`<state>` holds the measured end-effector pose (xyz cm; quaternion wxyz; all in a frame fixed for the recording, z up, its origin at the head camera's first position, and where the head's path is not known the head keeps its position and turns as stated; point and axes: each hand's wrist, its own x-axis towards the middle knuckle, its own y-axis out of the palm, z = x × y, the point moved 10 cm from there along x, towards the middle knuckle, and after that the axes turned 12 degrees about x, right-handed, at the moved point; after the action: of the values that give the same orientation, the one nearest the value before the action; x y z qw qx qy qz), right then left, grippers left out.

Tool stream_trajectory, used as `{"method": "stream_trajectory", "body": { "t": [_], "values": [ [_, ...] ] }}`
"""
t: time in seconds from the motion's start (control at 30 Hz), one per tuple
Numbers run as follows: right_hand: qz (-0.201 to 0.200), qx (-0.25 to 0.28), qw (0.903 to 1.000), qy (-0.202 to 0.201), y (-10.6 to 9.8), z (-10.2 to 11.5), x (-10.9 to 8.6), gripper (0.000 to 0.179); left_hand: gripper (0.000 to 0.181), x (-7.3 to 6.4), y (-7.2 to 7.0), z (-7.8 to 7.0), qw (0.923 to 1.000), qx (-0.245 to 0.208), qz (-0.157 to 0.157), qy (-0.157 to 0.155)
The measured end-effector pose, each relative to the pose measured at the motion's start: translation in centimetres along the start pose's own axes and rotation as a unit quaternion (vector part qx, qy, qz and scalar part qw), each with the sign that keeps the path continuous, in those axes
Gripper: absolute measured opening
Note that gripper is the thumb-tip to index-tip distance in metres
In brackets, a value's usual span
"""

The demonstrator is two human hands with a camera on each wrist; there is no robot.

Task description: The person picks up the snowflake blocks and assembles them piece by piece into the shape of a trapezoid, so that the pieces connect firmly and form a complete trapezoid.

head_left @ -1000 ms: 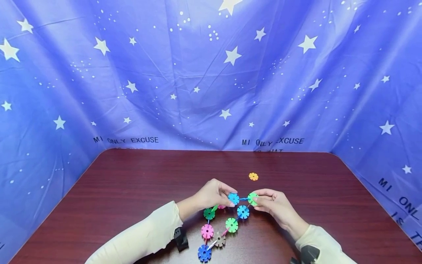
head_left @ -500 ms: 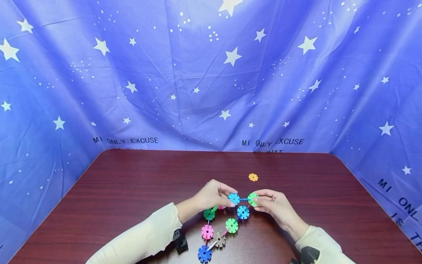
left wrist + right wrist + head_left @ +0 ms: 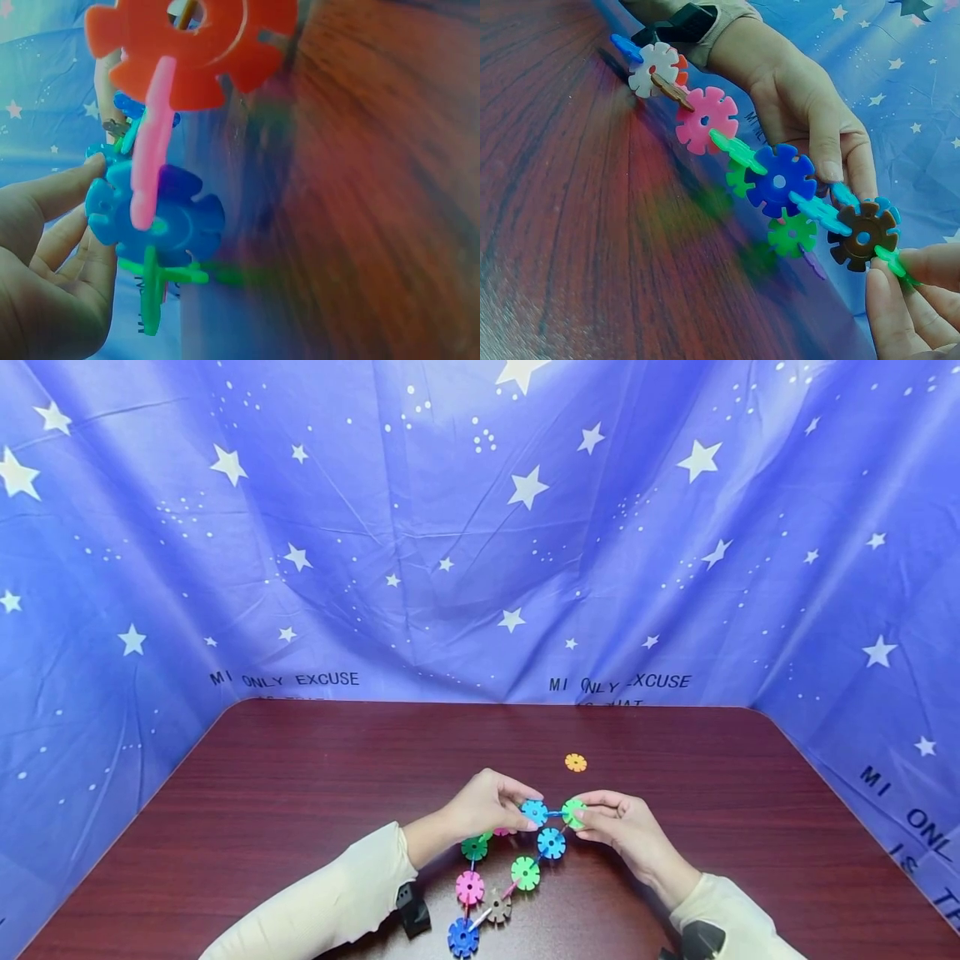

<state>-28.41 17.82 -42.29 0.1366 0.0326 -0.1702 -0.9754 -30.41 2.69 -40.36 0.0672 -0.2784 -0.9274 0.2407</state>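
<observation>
A looped chain of slotted plastic snowflake discs, joined edge to edge, hangs between my two hands above the table. My left hand (image 3: 480,806) pinches a light blue snowflake disc (image 3: 535,812) between thumb and fingers. Opposite it, my right hand (image 3: 630,831) pinches a light green snowflake disc (image 3: 573,812). A thin blue disc seen edge-on (image 3: 555,814) links the two. Pink (image 3: 470,887), green (image 3: 526,873) and dark blue (image 3: 462,937) discs run down toward the front. In the right wrist view a brown disc (image 3: 863,236) sits beside my right fingertips. My left hand covers part of the chain's far side.
One loose yellow-orange snowflake disc (image 3: 575,762) lies on the dark red wooden table (image 3: 337,752), beyond the hands. A blue star-patterned curtain (image 3: 450,527) rises along the table's back and sides. Black straps with small devices (image 3: 411,910) are on both wrists.
Very little differs. My left hand and the light blue disc have edged slightly right, closer to the light green disc. My right hand looks almost still.
</observation>
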Motion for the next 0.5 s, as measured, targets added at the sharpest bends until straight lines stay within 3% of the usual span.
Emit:
{"method": "stream_trajectory", "body": {
  "t": [0.3, 0.5],
  "values": [
    [-0.028, -0.016, 0.9995, -0.009, -0.2, -0.2, 0.1, 0.017, 0.031, 0.2, 0.0, 0.4, 0.9997, -0.014, -0.015, -0.011],
    [0.001, -0.014, 0.9998, -0.012, 1.0, -0.2, 0.4, 0.025, 0.031, 0.2, 0.1, 0.7, 0.9991, -0.026, -0.019, -0.026]
  ]
}}
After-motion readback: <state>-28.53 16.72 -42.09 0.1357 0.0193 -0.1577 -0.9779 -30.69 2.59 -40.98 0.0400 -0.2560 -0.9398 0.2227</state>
